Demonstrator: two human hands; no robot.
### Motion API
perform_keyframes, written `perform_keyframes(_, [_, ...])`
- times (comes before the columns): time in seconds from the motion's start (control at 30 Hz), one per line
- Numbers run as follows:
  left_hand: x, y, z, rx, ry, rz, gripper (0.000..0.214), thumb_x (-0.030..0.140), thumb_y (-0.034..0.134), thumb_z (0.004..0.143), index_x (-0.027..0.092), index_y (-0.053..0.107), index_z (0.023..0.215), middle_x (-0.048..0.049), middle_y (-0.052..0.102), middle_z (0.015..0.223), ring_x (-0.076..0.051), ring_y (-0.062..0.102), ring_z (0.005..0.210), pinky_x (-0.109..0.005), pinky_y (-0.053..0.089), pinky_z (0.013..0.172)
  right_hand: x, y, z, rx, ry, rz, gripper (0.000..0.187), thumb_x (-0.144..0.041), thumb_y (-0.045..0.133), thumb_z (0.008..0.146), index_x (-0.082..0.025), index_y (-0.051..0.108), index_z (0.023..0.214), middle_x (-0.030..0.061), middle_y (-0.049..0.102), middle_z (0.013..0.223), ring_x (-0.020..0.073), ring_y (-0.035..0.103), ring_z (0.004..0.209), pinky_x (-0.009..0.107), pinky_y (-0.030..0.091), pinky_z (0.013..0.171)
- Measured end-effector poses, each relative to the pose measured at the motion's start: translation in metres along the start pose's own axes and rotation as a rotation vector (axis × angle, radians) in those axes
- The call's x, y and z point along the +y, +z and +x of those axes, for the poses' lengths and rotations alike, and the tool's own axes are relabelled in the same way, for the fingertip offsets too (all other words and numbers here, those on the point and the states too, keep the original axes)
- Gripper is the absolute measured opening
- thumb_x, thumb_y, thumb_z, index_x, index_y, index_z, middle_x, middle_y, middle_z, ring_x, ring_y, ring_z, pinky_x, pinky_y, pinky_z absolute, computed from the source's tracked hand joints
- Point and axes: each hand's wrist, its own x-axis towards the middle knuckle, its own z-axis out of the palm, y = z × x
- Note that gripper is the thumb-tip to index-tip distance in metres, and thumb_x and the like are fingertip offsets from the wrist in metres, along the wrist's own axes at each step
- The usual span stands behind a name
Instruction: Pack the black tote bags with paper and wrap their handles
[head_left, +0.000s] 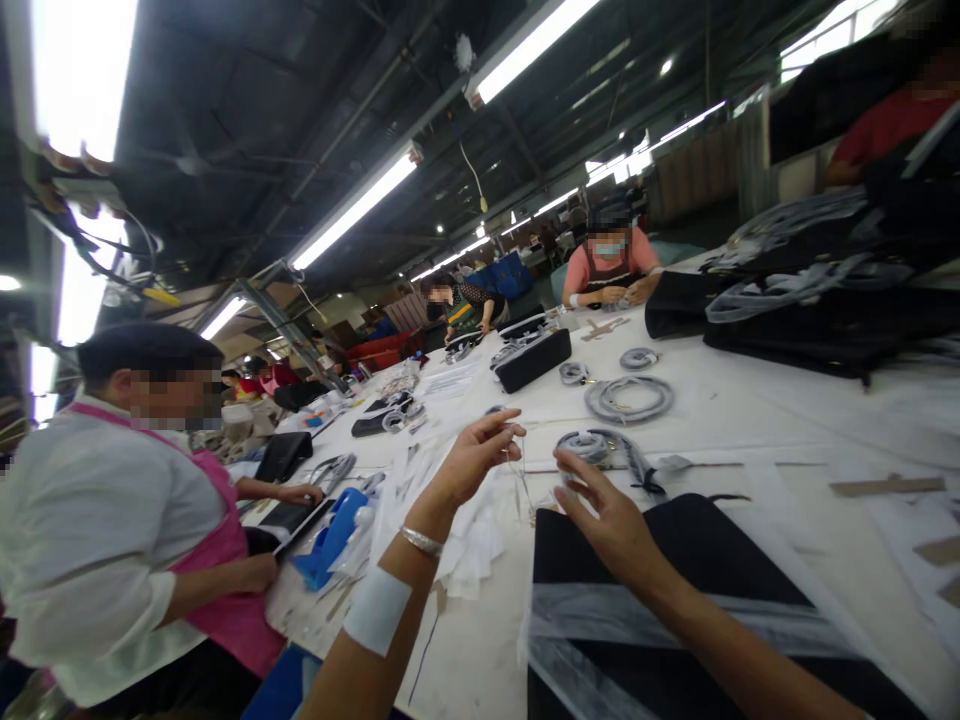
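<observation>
My left hand (484, 452) is raised over the table with its fingertips pinched. A thin pale strand (523, 485) hangs down from them. To its right, my right hand (604, 508) hovers over the top edge of a black bag (697, 560), fingers curved and apart; I make out nothing held in it. Pale translucent wrapping strips (667, 612) lie across the bag, partly hidden by my right forearm. Just beyond my right hand rests a coiled strap in grey wrapping (619, 450).
White paper strips (472, 550) lie left of the bag, near a blue tape dispenser (334, 535). A co-worker in a pink apron (225, 560) works at left; others stand across the white table (757, 420). Wrapped coils (628, 398) and black bags (810, 325) lie farther back.
</observation>
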Motion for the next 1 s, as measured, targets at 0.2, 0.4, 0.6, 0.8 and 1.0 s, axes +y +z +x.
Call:
perform_keyframes(0.2, [0.005, 0.039, -0.010, -0.095, 0.055, -0.205, 0.046, 0.030, 0.082, 0.077, 0.021, 0.068, 0.120, -0.0055, 0.069, 0.101, -0.018, 0.068, 0.092, -0.037, 0.050, 0.095, -0.031, -0.006, 0.013, -0.081, 0.095, -0.042, 0.071, -0.054, 0.069, 0.082, -0.024, 0.047, 0.143, 0.0092, 0.070, 0.118, 0.0281, 0.066, 0.107, 0.043, 0.054, 0.092])
perform_keyframes(0.4, [-0.038, 0.031, 0.009, -0.019, 0.032, -0.109, 0.049, 0.031, 0.073, 0.084, 0.019, 0.059, 0.130, -0.0095, 0.069, 0.111, -0.021, 0.067, 0.103, -0.040, 0.050, 0.097, -0.029, -0.041, 0.025, -0.007, 0.207, -0.112, 0.055, -0.064, 0.059, 0.084, -0.018, 0.069, 0.111, 0.0051, 0.070, 0.081, 0.0167, 0.061, 0.060, 0.027, 0.047, 0.051])
perform_keyframes(0.6, [-0.131, 0.011, 0.035, 0.007, -0.304, 0.148, 0.025, 0.031, 0.066, 0.090, 0.012, 0.065, 0.108, -0.0082, 0.068, 0.103, -0.018, 0.066, 0.088, -0.037, 0.056, 0.081, 0.015, -0.069, 0.053, -0.132, 0.230, -0.663, 0.037, -0.048, 0.055, 0.085, -0.019, 0.077, 0.080, 0.0034, 0.066, 0.059, 0.0199, 0.060, 0.060, 0.030, 0.041, 0.058])
perform_keyframes(0.8, [-0.187, 0.001, 0.047, -0.127, -0.564, 0.206, 0.027, 0.034, 0.062, 0.093, 0.014, 0.063, 0.111, -0.0064, 0.065, 0.110, -0.020, 0.065, 0.093, -0.038, 0.057, 0.080, 0.062, -0.063, 0.061, -0.264, 0.322, -0.823, 0.025, -0.029, 0.057, 0.082, -0.018, 0.079, 0.076, 0.0050, 0.069, 0.060, 0.0205, 0.064, 0.065, 0.029, 0.041, 0.061])
perform_keyframes(1.0, [-0.208, -0.008, 0.052, -0.187, -0.590, 0.058, 0.026, 0.032, 0.062, 0.093, 0.014, 0.062, 0.112, -0.0072, 0.065, 0.111, -0.019, 0.065, 0.093, -0.038, 0.058, 0.080, 0.084, -0.058, 0.063, -0.331, 0.346, -0.883, 0.032, -0.035, 0.057, 0.083, -0.019, 0.074, 0.061, 0.0053, 0.067, 0.057, 0.0187, 0.061, 0.061, 0.029, 0.039, 0.059])
